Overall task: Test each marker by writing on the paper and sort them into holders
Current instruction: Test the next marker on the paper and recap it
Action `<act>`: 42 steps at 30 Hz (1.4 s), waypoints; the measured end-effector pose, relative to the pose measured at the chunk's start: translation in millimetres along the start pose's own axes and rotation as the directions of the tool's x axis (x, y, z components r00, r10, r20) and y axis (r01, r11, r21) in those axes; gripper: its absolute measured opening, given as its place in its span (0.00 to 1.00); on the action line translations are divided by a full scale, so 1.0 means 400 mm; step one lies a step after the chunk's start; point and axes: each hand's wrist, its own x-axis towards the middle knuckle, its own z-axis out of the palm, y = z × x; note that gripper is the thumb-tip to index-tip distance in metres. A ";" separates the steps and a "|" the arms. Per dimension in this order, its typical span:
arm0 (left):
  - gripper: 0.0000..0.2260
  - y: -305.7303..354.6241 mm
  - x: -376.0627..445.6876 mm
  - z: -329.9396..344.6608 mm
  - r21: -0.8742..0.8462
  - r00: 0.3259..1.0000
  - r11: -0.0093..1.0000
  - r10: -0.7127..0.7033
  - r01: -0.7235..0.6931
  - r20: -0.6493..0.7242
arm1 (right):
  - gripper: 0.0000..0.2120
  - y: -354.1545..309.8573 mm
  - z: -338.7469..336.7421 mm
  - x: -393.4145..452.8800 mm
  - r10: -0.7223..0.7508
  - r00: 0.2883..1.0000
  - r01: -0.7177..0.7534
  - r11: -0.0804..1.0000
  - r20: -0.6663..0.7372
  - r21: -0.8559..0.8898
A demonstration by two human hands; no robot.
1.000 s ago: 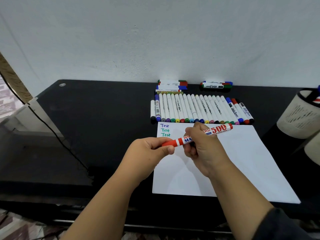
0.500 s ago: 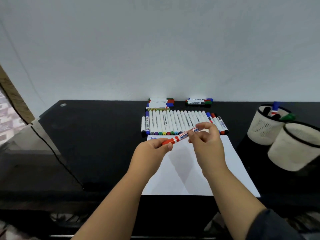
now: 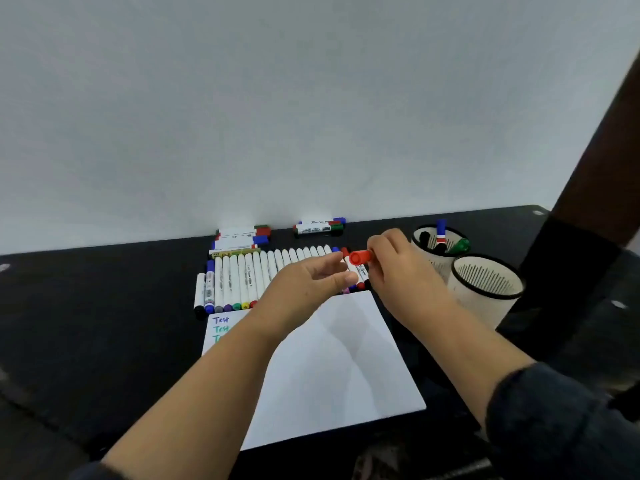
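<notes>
The black desk [image 3: 104, 306] carries a white sheet of paper [image 3: 332, 368] in front of the person, with "Test" written three times down its top left corner. Behind the sheet lies a long row of markers [image 3: 249, 275], side by side, and a few more sit stacked against the wall. Two white holders stand to the right: the far holder [image 3: 437, 252] already has several markers in it, while the near holder [image 3: 485, 289] shows nothing inside from this angle.

The step in hand looks like sorting rather than writing. The right hand [image 3: 398, 268] grips a red marker [image 3: 360, 257], fingers curled round its barrel, with the capped red end pointing at the camera; it hangs above the right end of the row, just left of the far holder. The left hand [image 3: 308, 282] is next to the red end with loosely bent fingers, thumb and forefinger parted (whether they touch the marker cannot be told).

The next move probably calls for carrying the marker right, tipping it upright over the chosen holder, and letting it drop in without knocking the rim.
</notes>
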 end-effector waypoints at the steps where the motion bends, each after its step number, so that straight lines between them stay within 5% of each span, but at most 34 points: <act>1: 0.23 -0.004 0.025 0.011 0.024 1.000 1.000 0.004 -0.005 0.027 | 0.12 0.024 -0.009 0.007 0.043 0.999 -0.042 0.999 -0.014 0.027; 5: 0.27 -0.066 0.131 0.056 0.343 0.998 0.937 -0.067 0.066 -0.011 | 0.10 0.104 -0.038 0.030 0.155 0.987 -0.150 0.984 -0.040 0.101; 13: 0.29 -0.243 0.264 0.094 0.805 0.993 0.591 -0.113 0.059 0.010 | 0.10 0.206 -0.042 0.072 0.331 0.943 -0.334 0.932 0.047 0.139; 19: 0.29 -0.294 0.288 0.088 0.873 0.993 0.486 -0.117 0.053 0.005 | 0.11 0.246 -0.032 0.116 0.443 0.879 -0.462 0.883 0.175 0.083; 24: 0.28 -0.314 0.290 0.083 0.867 0.997 0.496 -0.069 0.047 -0.014 | 0.13 0.256 -0.015 0.150 0.479 0.855 -0.485 0.874 0.200 -0.022; 28: 0.28 -0.323 0.288 0.088 0.856 0.999 0.514 -0.031 0.051 -0.041 | 0.12 0.269 0.002 0.164 0.437 0.879 -0.413 0.898 0.194 -0.150; 32: 0.28 -0.326 0.284 0.089 0.844 0.998 0.535 0.004 0.048 -0.059 | 0.14 0.270 0.005 0.151 0.430 0.887 -0.430 0.902 0.170 -0.036; 42: 0.28 -0.322 0.281 0.088 0.871 0.999 0.489 -0.001 0.045 -0.051 | 0.16 0.258 0.003 0.154 0.414 0.860 -0.337 0.900 0.299 -0.275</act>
